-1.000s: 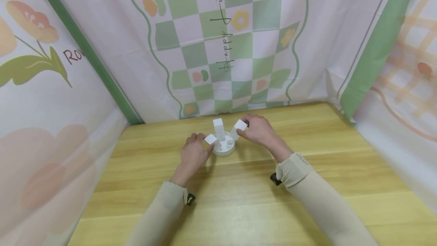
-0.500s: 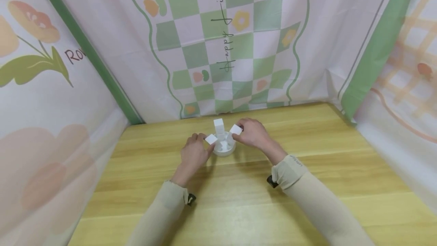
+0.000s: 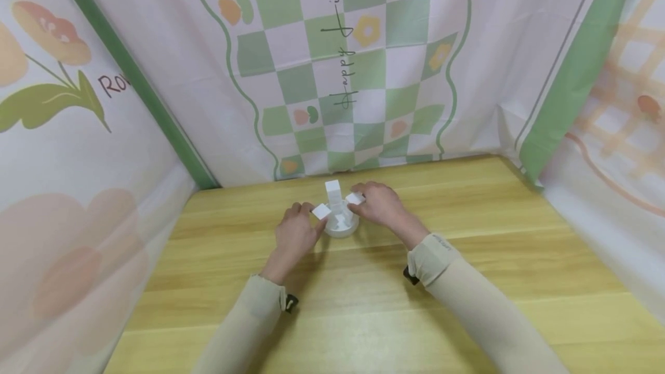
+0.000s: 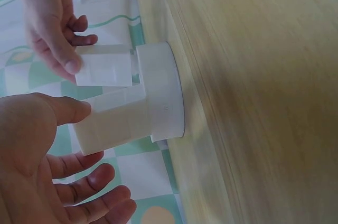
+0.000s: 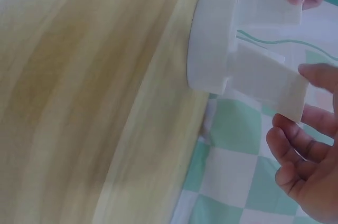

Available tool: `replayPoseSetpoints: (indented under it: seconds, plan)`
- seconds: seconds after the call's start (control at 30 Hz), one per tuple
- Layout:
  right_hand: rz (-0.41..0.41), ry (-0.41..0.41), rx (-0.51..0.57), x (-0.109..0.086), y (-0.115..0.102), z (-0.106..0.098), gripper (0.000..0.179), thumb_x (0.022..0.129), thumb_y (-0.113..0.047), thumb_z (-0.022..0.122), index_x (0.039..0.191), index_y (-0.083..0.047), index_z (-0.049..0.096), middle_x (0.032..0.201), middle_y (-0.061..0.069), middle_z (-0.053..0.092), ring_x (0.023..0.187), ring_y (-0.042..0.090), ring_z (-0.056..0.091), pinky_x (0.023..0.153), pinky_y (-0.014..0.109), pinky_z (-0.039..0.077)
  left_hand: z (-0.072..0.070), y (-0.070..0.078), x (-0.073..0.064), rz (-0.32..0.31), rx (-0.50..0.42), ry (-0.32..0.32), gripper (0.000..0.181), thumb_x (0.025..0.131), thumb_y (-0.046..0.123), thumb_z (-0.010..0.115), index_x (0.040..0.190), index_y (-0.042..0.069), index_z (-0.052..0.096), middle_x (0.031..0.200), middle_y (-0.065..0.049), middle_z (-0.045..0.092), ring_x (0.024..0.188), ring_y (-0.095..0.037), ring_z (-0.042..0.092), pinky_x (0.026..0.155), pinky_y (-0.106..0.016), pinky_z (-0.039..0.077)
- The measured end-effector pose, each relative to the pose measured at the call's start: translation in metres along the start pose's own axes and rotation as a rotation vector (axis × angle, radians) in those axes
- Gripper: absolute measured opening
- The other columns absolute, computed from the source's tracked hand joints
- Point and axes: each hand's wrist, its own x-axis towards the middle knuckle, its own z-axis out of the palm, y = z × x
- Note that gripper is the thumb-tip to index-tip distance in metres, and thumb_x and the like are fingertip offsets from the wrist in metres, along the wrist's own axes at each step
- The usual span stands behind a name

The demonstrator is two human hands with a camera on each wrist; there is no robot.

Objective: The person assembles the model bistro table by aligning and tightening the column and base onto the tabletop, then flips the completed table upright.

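A round white base (image 3: 342,233) with recesses in its top stands on the table. Between thumb and fingertips, my left hand (image 3: 296,236) pinches the top of a white rectangular block (image 3: 321,212); this block (image 4: 115,122) leans outward, its lower end at the base in the left wrist view. My right hand (image 3: 383,205) pinches another white block (image 3: 355,198) on the base's right side. That block (image 5: 268,80) is tilted too, its lower end at the base's rim in the right wrist view. A third white block (image 3: 333,194) stands upright at the back of the base, untouched.
The wooden table (image 3: 353,316) spreads out around the base and toward the front. Close behind its back edge hangs a green-and-white checkered curtain (image 3: 363,91). Printed fabric walls, one with flowers (image 3: 67,224), rise at the left and right sides.
My right hand has moved left and slightly down, bringing its block from the base's right side in over it. My left hand and its block have stayed almost still.
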Motion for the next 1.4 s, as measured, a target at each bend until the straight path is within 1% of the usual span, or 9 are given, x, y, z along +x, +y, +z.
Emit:
replayPoseSetpoints:
  seconds: [0.13,0.33,0.57,0.7,0.8,0.93,1.1,1.23,1.4]
  plan:
    - [-0.031,0.003,-0.018,0.000,0.001,0.000,0.053,0.084,-0.031,0.069,0.130,-0.006,0.064,0.121,0.016,0.069,0.109,0.033,0.065,0.096,0.048,0.054,-0.001,0.000,0.000,0.000,-0.002,0.005,0.050,0.093,0.054,0.063,0.121,0.013,0.064,0.106,-0.008,0.062,0.090,-0.025,0.062,0.054,-0.036,0.051]
    - [-0.014,0.040,-0.049,-0.002,0.001,-0.001,0.038,0.083,-0.043,0.076,0.095,-0.009,0.065,0.088,0.006,0.068,0.078,0.022,0.061,0.073,0.040,0.054,-0.002,0.001,0.000,0.004,0.009,0.014,0.049,0.093,0.054,0.063,0.120,0.012,0.064,0.106,-0.009,0.063,0.089,-0.025,0.062,0.052,-0.035,0.050]
    - [-0.131,-0.030,-0.062,-0.004,-0.001,-0.005,0.053,0.079,-0.025,0.073,0.128,-0.010,0.062,0.104,0.010,0.071,0.089,0.023,0.067,0.079,0.042,0.056,-0.002,0.000,0.001,0.028,0.021,0.053,0.050,0.093,0.054,0.064,0.118,0.011,0.065,0.104,-0.010,0.063,0.086,-0.025,0.062,0.050,-0.034,0.050]
    - [-0.164,-0.030,-0.058,-0.002,-0.003,-0.005,0.033,0.083,-0.026,0.075,0.111,-0.009,0.067,0.091,0.007,0.069,0.077,0.020,0.062,0.072,0.038,0.054,-0.003,-0.001,0.001,0.033,0.019,0.058,0.050,0.093,0.053,0.064,0.118,0.010,0.065,0.104,-0.010,0.064,0.086,-0.026,0.062,0.050,-0.034,0.050]
    - [-0.125,-0.020,-0.080,0.001,-0.005,-0.001,0.035,0.084,-0.038,0.078,0.100,-0.010,0.065,0.089,0.005,0.067,0.075,0.018,0.059,0.071,0.037,0.054,-0.003,0.000,0.001,0.029,0.020,0.038,0.050,0.093,0.054,0.063,0.119,0.011,0.064,0.106,-0.010,0.063,0.088,-0.025,0.062,0.053,-0.035,0.052]
    - [-0.129,-0.045,-0.084,0.002,-0.007,0.001,0.042,0.080,-0.034,0.079,0.111,-0.010,0.065,0.100,0.008,0.069,0.086,0.020,0.063,0.077,0.039,0.056,-0.003,0.000,0.001,0.033,0.019,0.035,0.050,0.093,0.054,0.063,0.119,0.011,0.064,0.105,-0.009,0.063,0.087,-0.024,0.062,0.052,-0.034,0.051]
    - [-0.232,-0.079,-0.103,0.001,-0.006,-0.004,0.055,0.079,-0.020,0.076,0.132,-0.013,0.061,0.107,0.011,0.068,0.095,0.024,0.067,0.080,0.041,0.058,-0.004,-0.001,0.002,0.045,0.015,0.054,0.050,0.093,0.054,0.064,0.118,0.010,0.065,0.103,-0.010,0.064,0.084,-0.024,0.062,0.049,-0.032,0.049]
    - [-0.224,-0.065,-0.120,0.004,-0.005,-0.003,0.044,0.086,-0.028,0.075,0.125,-0.011,0.062,0.101,0.011,0.069,0.088,0.024,0.066,0.076,0.040,0.057,-0.004,0.000,0.001,0.041,0.009,0.041,0.050,0.093,0.054,0.064,0.119,0.011,0.065,0.104,-0.009,0.064,0.085,-0.024,0.062,0.050,-0.032,0.050]
    - [-0.168,-0.015,-0.135,0.008,-0.005,0.003,0.046,0.084,-0.037,0.076,0.115,-0.005,0.064,0.104,0.013,0.070,0.092,0.027,0.067,0.082,0.043,0.058,-0.001,-0.001,0.001,0.036,0.012,0.032,0.050,0.093,0.053,0.064,0.119,0.011,0.064,0.102,-0.008,0.063,0.085,-0.023,0.061,0.050,-0.032,0.049]
